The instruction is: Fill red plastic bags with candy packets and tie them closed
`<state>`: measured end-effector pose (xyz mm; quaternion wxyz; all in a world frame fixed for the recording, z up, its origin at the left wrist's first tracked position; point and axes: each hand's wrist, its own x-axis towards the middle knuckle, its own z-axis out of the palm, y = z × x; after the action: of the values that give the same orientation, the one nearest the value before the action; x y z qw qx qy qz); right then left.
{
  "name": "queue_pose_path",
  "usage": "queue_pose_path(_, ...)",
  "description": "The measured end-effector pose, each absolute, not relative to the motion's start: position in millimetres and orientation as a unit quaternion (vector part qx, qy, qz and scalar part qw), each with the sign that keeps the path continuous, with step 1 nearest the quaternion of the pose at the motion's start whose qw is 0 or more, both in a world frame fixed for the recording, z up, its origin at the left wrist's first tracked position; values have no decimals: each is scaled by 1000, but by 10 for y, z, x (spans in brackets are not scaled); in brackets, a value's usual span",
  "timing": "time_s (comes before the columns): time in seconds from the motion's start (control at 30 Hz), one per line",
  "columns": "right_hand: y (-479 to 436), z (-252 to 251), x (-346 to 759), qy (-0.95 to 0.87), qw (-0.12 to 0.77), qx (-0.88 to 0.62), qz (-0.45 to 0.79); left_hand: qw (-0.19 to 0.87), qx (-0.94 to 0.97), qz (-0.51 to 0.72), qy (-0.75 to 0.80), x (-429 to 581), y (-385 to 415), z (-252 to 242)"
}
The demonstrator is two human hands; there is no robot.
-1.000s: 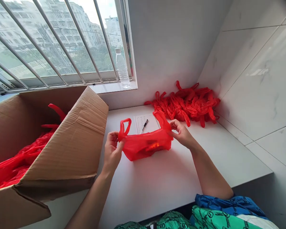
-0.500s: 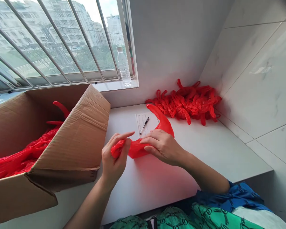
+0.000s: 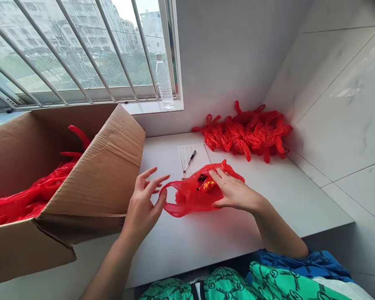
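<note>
Setting: we are at a white counter (image 3: 190,250) below a barred window (image 3: 81,50), with marble-look wall tiles (image 3: 340,104) to the right.
Far side: a clear plastic water bottle (image 3: 164,81) stands upright on the window sill (image 3: 153,107), and a heap of red plastic bags (image 3: 243,133) lies in the far right corner of the counter.
Left side: an open cardboard box (image 3: 90,175) holds loose red plastic bags (image 3: 25,200).
Near side: our green-and-blue patterned clothing (image 3: 237,285) shows past the counter edge.
Centre: a printed sheet of paper (image 3: 184,160) lies flat with a pen (image 3: 190,161) on it.
The bag: one red plastic bag (image 3: 190,200) lies mid-counter, overlapping the paper's near edge, with small dark and gold items (image 3: 208,185) inside, too small to name.
Right hand (image 3: 234,193): flat and open, fingers resting on the bag.
Left hand (image 3: 140,208): wide open, fingers spread, just beside the bag's handle loop; we cannot tell whether they touch.
</note>
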<state>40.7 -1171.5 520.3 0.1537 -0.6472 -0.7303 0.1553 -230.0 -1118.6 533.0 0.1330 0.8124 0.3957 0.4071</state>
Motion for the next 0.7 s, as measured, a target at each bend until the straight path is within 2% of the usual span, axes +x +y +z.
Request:
queue_pose_path(0.1, -11639, 5165, 371, -758, 177, -606, 161, 30, 881, 380, 282, -2076, -11383, 5503)
queue_pose_path(0.17, -11562, 5137, 344, -778, 191, -581, 145, 37, 942, 283, 175, -1850, -11411, 5508)
queue_pose_path(0.23, -11487, 5116, 336, -777, 192, -587, 125, 57, 967, 199, 147, -1640, -11300, 5386)
queue_pose_path(0.33, -11405, 5075, 368, -742, 128, -650, 101, 41, 952, 170, 251, -1477, -10976, 5066)
queue_pose_path(0.47, -11344, 4936, 415, -717, 51, -690, 83, -40, 915, 122, 383, -1552, -10659, 4760)
queue_pose_path(0.57, -11325, 4808, 399, -710, 33, -698, 87, -80, 901, 42, 424, -1688, -10595, 4714)
queue_pose_path(0.7, -11340, 4763, 343, -716, 19, -692, 89, -42, 904, -18, 424, -1828, -10594, 4790)
